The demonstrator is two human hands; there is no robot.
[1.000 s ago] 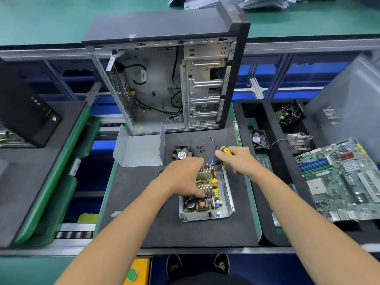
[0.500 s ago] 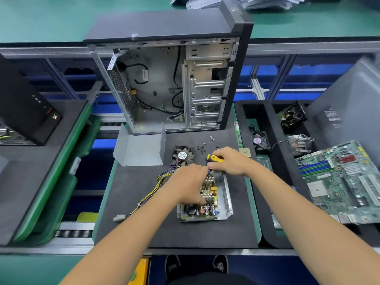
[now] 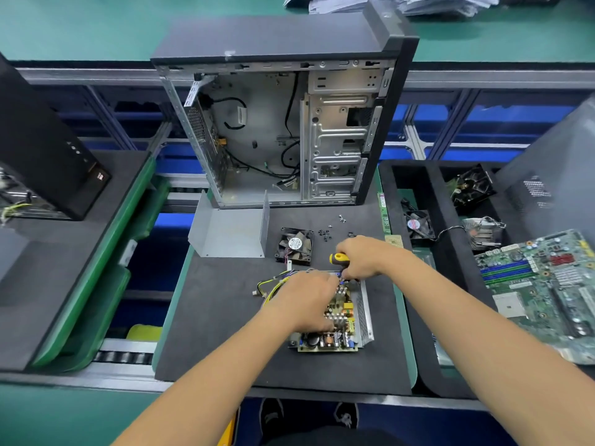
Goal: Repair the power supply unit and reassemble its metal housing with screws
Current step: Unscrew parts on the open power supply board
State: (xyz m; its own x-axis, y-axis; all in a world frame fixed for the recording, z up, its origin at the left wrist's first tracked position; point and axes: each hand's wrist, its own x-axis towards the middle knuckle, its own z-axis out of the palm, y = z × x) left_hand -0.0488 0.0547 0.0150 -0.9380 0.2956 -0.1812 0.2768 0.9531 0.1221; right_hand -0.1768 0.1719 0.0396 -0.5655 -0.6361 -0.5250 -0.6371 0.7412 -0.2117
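While the left hand (image 3: pixel 307 299) presses the power supply (image 3: pixel 338 320), the right hand (image 3: pixel 360 257) grips a screwdriver (image 3: pixel 338 259).

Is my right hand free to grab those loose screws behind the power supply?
Probably not yet: the right hand grips the screwdriver, though the screws lie uncovered just beyond it.

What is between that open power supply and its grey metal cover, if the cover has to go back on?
Only the loose fan lies between the power supply and the metal cover. Both hands are over the unit: left hand on the board, right hand gripping the screwdriver.
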